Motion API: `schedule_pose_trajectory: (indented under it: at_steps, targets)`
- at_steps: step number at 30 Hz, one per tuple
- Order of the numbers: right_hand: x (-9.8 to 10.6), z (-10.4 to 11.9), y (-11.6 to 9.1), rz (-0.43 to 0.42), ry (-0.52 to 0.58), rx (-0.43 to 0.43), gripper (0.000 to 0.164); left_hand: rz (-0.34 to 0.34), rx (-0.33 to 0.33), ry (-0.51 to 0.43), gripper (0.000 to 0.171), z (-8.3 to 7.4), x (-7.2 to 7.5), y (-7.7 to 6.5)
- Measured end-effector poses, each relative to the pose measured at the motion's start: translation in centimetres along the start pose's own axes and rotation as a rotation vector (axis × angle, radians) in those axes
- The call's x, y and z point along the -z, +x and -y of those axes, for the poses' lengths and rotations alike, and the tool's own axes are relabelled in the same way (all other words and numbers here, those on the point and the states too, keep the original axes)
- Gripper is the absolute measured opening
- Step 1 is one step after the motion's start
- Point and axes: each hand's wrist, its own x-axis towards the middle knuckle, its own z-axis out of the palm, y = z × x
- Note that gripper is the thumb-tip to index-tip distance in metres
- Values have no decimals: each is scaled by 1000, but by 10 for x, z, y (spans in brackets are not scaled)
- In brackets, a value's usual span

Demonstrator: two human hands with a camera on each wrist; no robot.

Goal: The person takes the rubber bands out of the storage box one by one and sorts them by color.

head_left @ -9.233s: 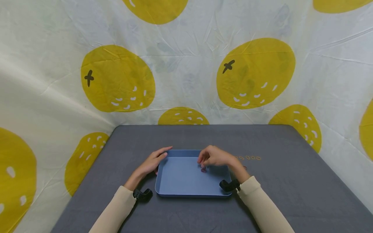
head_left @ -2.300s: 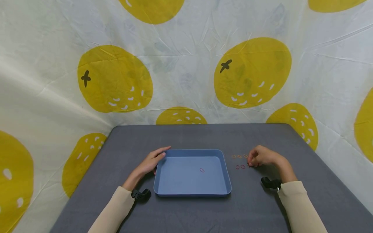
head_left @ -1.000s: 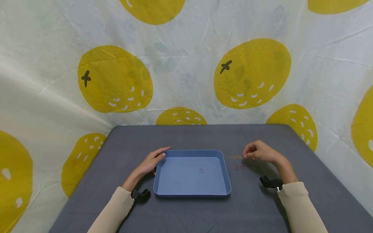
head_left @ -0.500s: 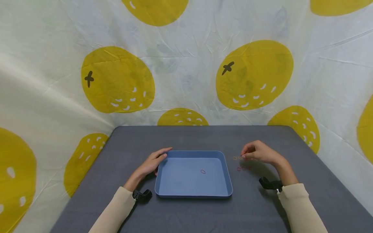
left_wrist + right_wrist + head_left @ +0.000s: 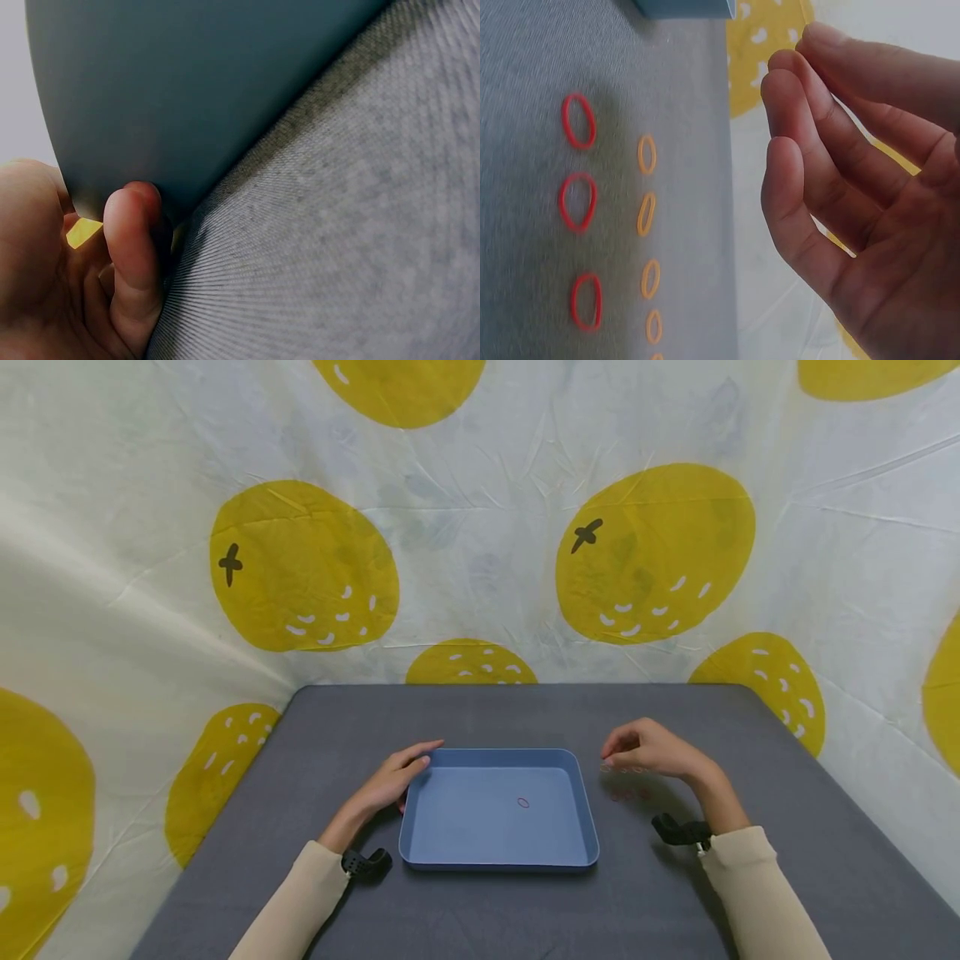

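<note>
My left hand (image 5: 390, 779) holds the left back corner of a blue tray (image 5: 498, 866). Its thumb lies over the rim, and in the left wrist view a bent finger (image 5: 131, 247) presses the outer wall. A single red rubber band (image 5: 522, 803) lies inside the tray. My right hand (image 5: 651, 750) hovers above the table, right of the tray, fingers loosely bent with tips close together. No band shows between them in the right wrist view. Below it lie three red rubber bands (image 5: 595, 301) in one row and several orange rubber bands (image 5: 656, 327) in another.
A dark grey cloth covers the table (image 5: 360, 714). Behind it hangs a pale curtain (image 5: 480, 552) printed with large yellow fruits. Each wrist carries a black camera mount, the left one (image 5: 367, 866) near the tray's left side.
Earlier my right hand was over the tray with a red band, which now lies there. It moved right to the loose bands, then back left along the orange row. My left hand stays put.
</note>
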Motion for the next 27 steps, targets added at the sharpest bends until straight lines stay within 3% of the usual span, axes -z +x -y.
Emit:
schedule_pose_trajectory:
  at_steps: [16, 27]
  targets:
    - [-16, 23, 25, 22, -16, 71, 15, 3, 8, -12, 45, -1, 0, -1]
    - [-27, 40, 46, 54, 38, 77, 18, 5, -1, -11, 46, 0, 1, 1]
